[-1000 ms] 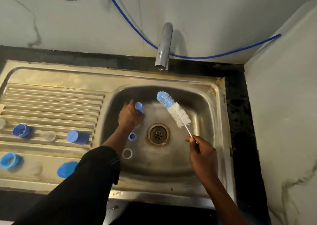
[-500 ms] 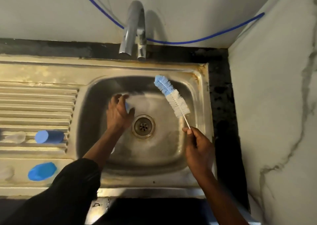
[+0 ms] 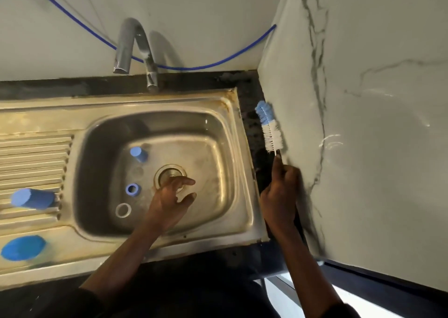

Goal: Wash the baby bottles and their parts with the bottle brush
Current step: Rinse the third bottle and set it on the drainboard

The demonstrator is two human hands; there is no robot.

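We dropped the cap, now up-left of our left hand, fingers spread, empty; right hand fingers curl round the brush, swung off the sink, so scrubbing looks paused

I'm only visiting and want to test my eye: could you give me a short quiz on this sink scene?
1. What does the left hand hold?
2. Which hand grips the brush? A) left hand B) right hand
3. True or false: the brush is down inside the sink.
Key: 1 nothing; its fingers are spread above the drain. 2 B. 3 false; it is beside the wall, past the sink's rim.
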